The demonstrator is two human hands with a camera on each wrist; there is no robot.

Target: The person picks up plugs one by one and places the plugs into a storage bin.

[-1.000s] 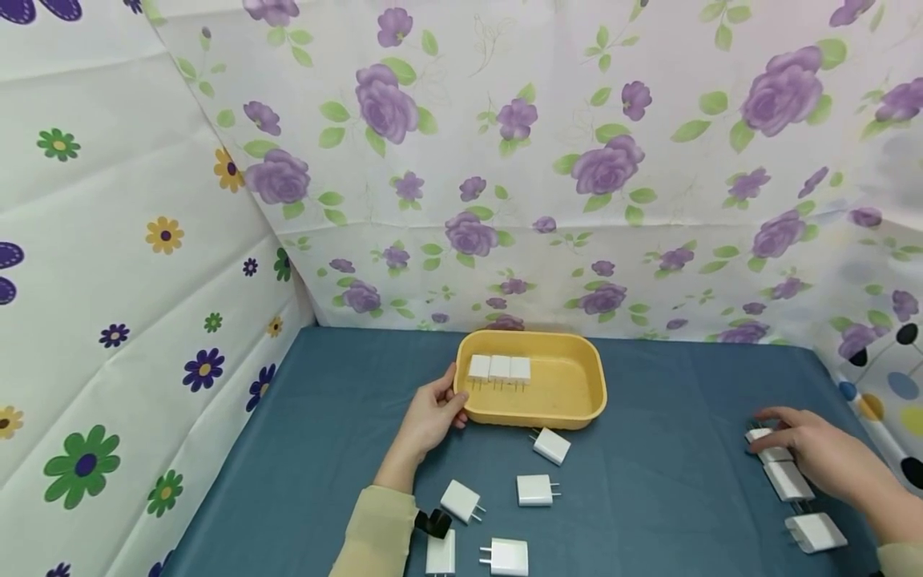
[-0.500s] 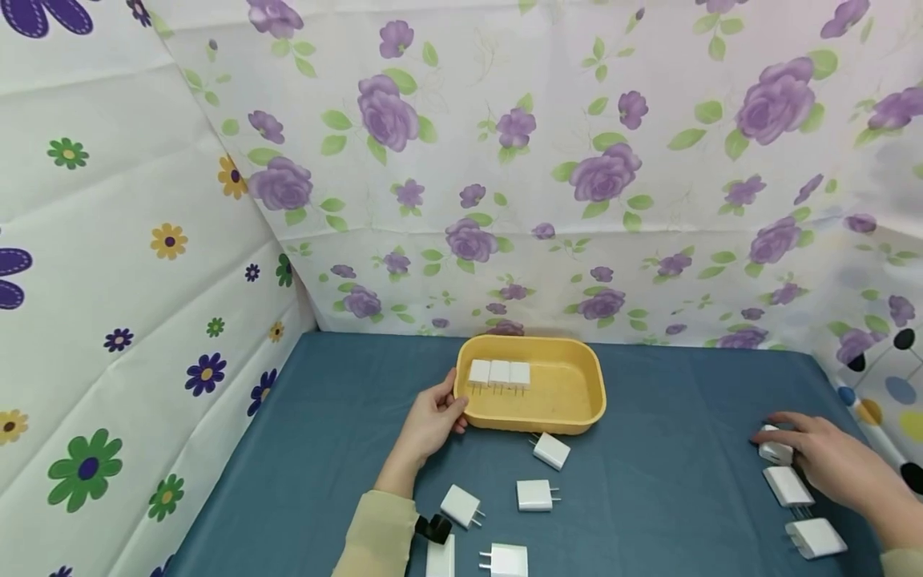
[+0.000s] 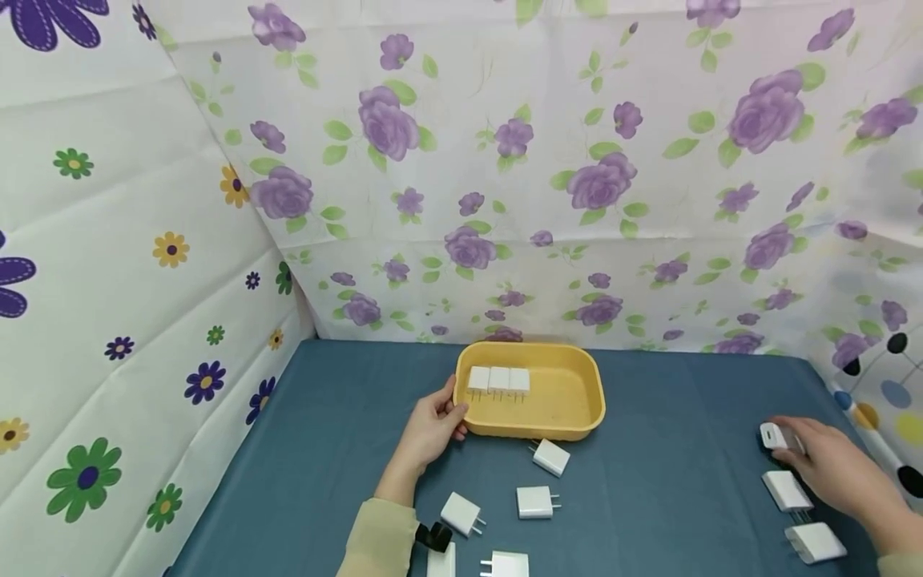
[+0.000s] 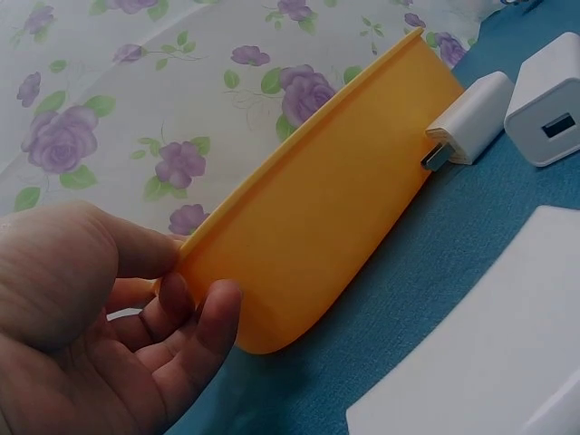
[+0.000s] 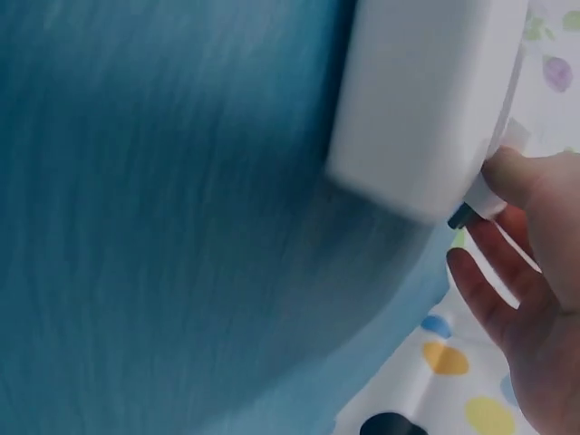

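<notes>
My left hand pinches the left rim of a yellow plastic tray, thumb inside and fingers beneath, as the left wrist view shows. Three white chargers stand side by side in the tray's left part, prongs toward me. At the far right, my right hand grips a white charger between thumb and fingers, its port end facing left. In the right wrist view, thumb and fingertips pinch this charger, with a dark prong sticking out below. Two more chargers lie just nearer me than that hand.
Several white plug chargers lie scattered before the tray, one charger right by its front wall, another nearer. A blue cloth covers the table. Flowered sheets hang behind and at the sides. A black strap mount sits on my left wrist.
My right hand has drawn the far charger of the right-hand row away from its neighbour and turned it. The left hand stays on the tray. The head view has tilted up slightly.
</notes>
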